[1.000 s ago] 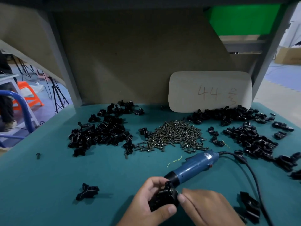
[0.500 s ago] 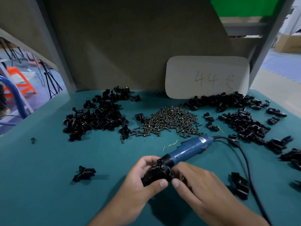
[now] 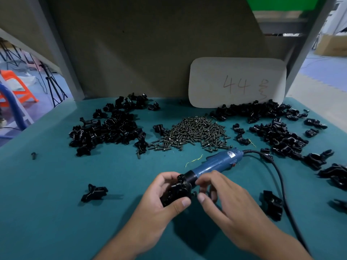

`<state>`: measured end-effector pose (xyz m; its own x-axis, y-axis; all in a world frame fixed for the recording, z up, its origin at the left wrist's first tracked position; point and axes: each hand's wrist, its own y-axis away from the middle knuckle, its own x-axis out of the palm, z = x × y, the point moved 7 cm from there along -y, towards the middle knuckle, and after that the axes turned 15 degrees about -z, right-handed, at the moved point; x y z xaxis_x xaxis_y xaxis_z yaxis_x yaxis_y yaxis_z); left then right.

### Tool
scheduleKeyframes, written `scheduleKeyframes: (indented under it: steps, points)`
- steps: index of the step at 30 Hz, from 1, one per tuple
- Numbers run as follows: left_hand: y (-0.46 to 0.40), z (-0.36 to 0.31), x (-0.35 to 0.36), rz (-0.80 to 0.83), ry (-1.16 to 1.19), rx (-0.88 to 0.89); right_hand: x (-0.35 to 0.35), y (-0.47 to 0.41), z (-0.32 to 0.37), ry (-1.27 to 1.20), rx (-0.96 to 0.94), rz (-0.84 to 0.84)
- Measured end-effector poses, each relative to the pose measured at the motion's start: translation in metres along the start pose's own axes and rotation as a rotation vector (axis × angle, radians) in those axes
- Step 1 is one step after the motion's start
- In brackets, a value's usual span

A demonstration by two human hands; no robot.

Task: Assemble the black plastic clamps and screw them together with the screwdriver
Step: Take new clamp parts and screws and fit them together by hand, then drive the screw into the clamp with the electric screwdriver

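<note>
A teal table [image 3: 56, 212] fills the view, backed by a drab board wall [image 3: 150, 53]; against that wall leans a pale rounded card [image 3: 237, 82] with "44" and a further mark I cannot read written by hand; left of centre lies a large heap of black clamp parts [image 3: 110, 128], and a second heap of black parts [image 3: 272, 126] sprawls along the right side up to the card's foot; between the two sits a mound of dark screws [image 3: 193, 131]; the blue electric screwdriver [image 3: 216, 164] lies on the table just behind the hands, its nose hidden by the fingers, a small label on its body too small to read, and its black cable [image 3: 279, 181] curves down the right; one assembled clamp [image 3: 94, 192] rests alone to the left of the hands, another loose black piece [image 3: 272, 205] beside the cable on the right; the left hand [image 3: 161, 201] has fingers and thumb curled round a black clamp [image 3: 177, 192] held above the table near the front centre; the right hand [image 3: 225, 201] reaches to it, thumb and forefinger closed on what looks like a small dark screw [image 3: 194, 193] at the clamp's side, though it is too small to be sure; a tiny black bit [image 3: 33, 155] lies far left; a yellow thread [image 3: 193, 160] lies near the screws.
</note>
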<state>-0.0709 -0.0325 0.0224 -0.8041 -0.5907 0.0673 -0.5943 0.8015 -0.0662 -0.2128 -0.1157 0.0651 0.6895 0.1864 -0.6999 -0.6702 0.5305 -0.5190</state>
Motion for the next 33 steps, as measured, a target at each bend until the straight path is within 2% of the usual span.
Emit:
scheduleKeyframes:
  steps: [6,9,13,15,17,19,21,24,27,30,33]
  points:
    - [0.004,-0.009,0.000,-0.032,-0.253,0.211,0.004,-0.007,0.004,-0.190,0.018,-0.173]
    - [0.005,-0.009,0.000,-0.032,-0.294,0.251,0.007,-0.009,0.005,-0.200,-0.002,-0.229]
    - [0.006,-0.008,0.001,-0.036,-0.310,0.244,0.010,-0.017,0.002,-0.217,0.105,-0.158]
    - [0.001,-0.006,-0.002,-0.083,-0.259,0.198,0.003,-0.023,-0.012,-0.257,0.263,-0.119]
    - [-0.005,-0.006,-0.011,-0.159,-0.189,0.131,-0.010,-0.031,-0.044,-0.134,0.486,-0.080]
    - [-0.011,-0.006,-0.022,-0.235,-0.108,0.086,-0.016,-0.031,-0.078,0.142,0.704,0.111]
    - [-0.013,-0.009,-0.031,-0.312,-0.072,0.091,-0.012,-0.028,-0.101,0.286,0.900,0.274]
    - [-0.014,-0.012,-0.039,-0.401,-0.065,0.104,0.000,-0.037,-0.109,0.329,1.009,0.278]
    - [-0.015,-0.009,-0.043,-0.417,-0.052,0.081,0.013,-0.045,-0.109,0.156,1.124,0.167]
    - [-0.014,-0.006,-0.044,-0.411,-0.002,0.026,0.020,-0.036,-0.103,-0.185,1.281,0.043]
    - [-0.017,0.000,-0.044,-0.391,0.142,-0.074,0.023,-0.033,-0.092,-0.569,1.278,-0.079]
